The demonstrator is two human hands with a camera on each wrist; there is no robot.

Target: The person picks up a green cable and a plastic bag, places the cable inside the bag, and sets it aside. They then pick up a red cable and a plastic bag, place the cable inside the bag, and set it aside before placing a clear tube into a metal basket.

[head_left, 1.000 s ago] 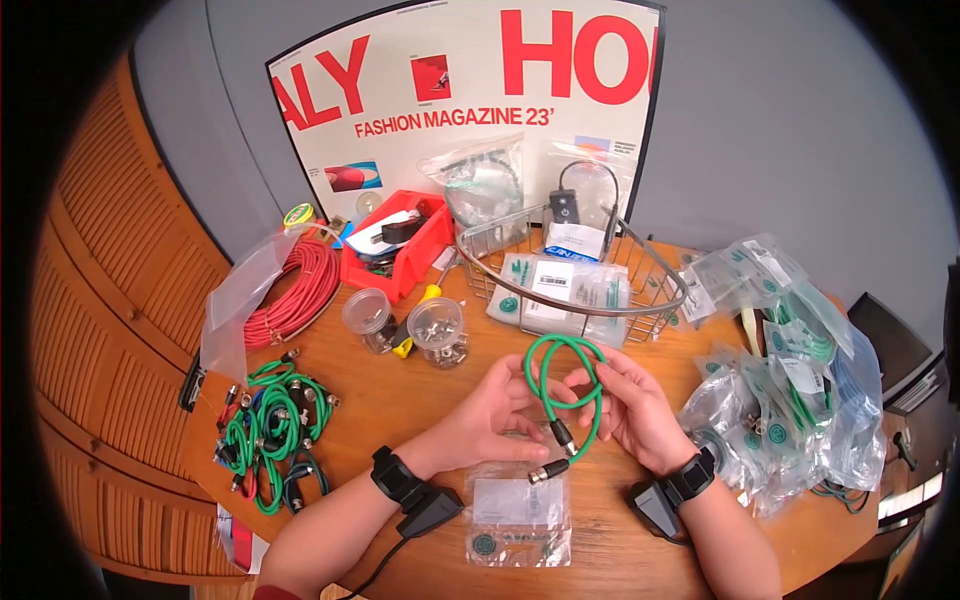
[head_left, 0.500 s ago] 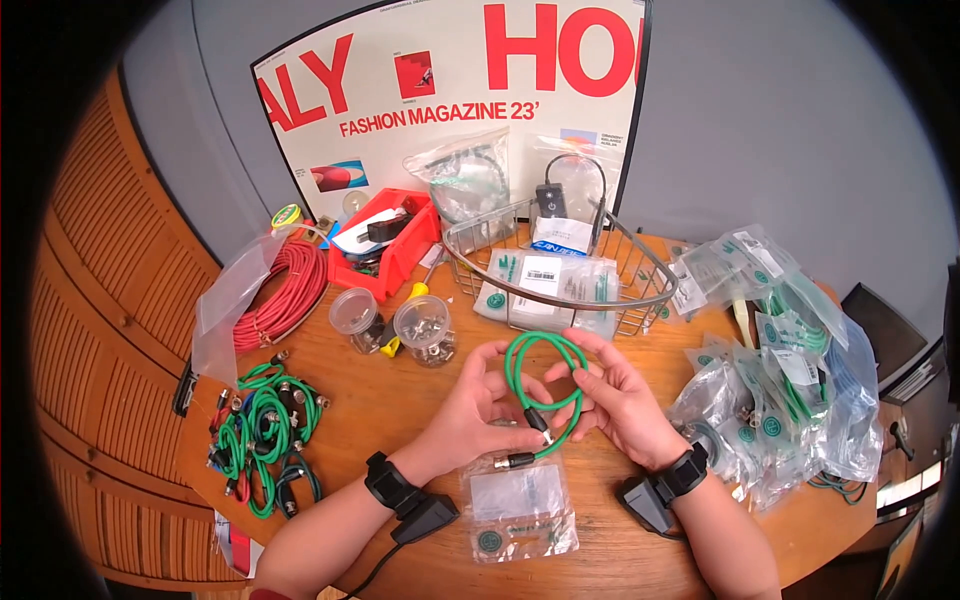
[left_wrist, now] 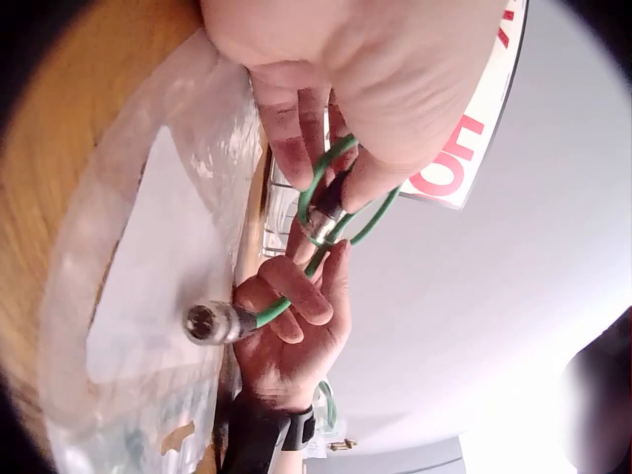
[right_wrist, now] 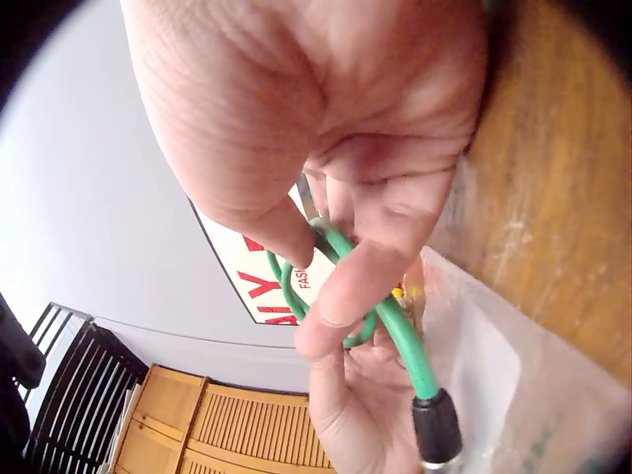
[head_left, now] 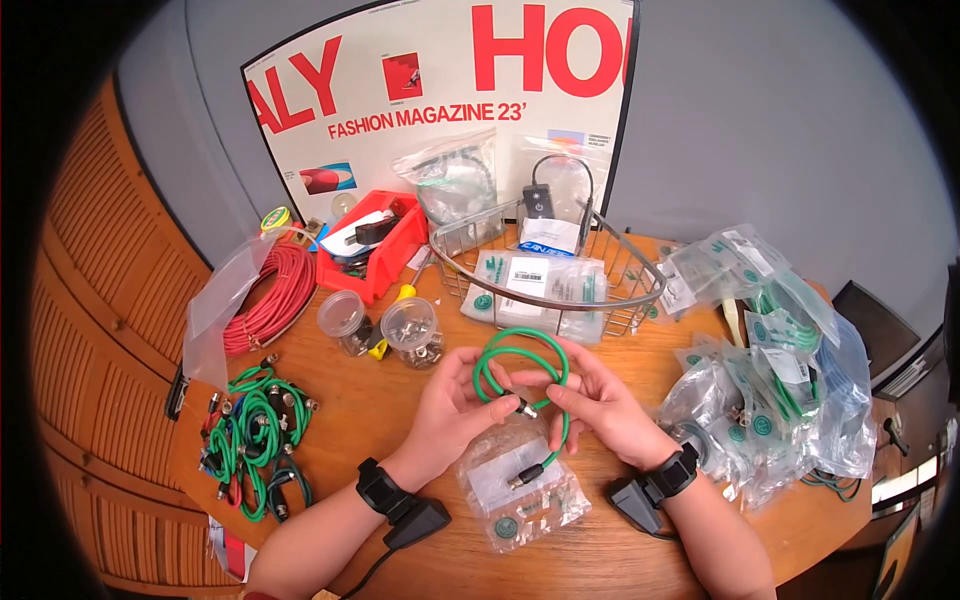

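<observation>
A coiled green cable (head_left: 520,335) is held between both hands above the table. My left hand (head_left: 447,415) pinches it beside one dark connector with a metal tip (head_left: 524,407). Thumb and fingers of my right hand (head_left: 610,412) grip the other side of the loop. The second connector (head_left: 527,475) hangs below, over a clear plastic bag (head_left: 510,500) with a white label. In the left wrist view this hanging connector (left_wrist: 212,323) shows its round metal end; in the right wrist view its black sleeve (right_wrist: 436,427) hangs below the fingers.
Tangled green cables (head_left: 255,430) lie at the left, a red cable coil (head_left: 275,300) behind them. A red bin (head_left: 375,250), two clear jars (head_left: 410,325) and a wire basket (head_left: 640,300) stand at the back. Plastic bags (head_left: 770,400) are heaped at the right.
The left thumb has come onto the cable by the upper connector. The loop has been lowered slightly, and the loose connector hangs over the bag. The whole view has shifted a little.
</observation>
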